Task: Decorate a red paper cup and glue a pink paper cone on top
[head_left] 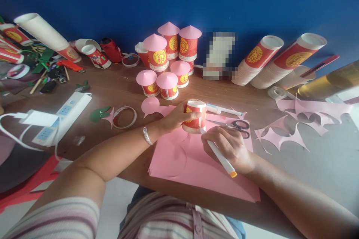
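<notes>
My left hand (179, 117) is wrapped round a red and white paper cup (196, 109) that carries a gold print. A white pen with an orange end (224, 160) is gripped in my right hand (226, 145), its tip at the cup's lower rim. Both hands are above a stack of pink paper sheets (174, 157), on which a faint curved line shows. Black-handled scissors (239, 125) lie on the pink paper behind my right hand. Beyond the hands stand several red cups with pink cone tops (155, 52).
Tall cup stacks (291, 54) lean at the back right, with pink paper scraps (286, 138) nearer. A power strip (63, 117), a white ring (125, 117) and a fallen cup stack (46, 33) are on the left. A blue wall (112, 0) stands behind.
</notes>
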Tool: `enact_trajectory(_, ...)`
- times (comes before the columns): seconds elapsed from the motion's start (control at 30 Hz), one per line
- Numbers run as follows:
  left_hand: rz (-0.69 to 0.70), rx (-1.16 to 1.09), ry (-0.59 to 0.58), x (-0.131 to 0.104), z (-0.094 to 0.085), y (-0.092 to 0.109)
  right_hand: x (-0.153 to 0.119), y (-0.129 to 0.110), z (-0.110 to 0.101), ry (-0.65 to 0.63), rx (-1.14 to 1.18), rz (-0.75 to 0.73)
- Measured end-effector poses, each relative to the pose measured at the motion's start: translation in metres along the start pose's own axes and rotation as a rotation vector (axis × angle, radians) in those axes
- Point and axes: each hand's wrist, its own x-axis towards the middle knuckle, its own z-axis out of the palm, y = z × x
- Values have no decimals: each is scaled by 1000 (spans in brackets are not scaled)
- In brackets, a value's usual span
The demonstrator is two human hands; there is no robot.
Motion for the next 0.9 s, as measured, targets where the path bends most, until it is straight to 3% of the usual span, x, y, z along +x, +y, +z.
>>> enact_trajectory(0.67,49,36,-33,2,-6,-9,-2,2,2,32,-66,13)
enact_trajectory(0.9,-8,54,-12,-2,-2,1,-3,0,1,13,-57,24)
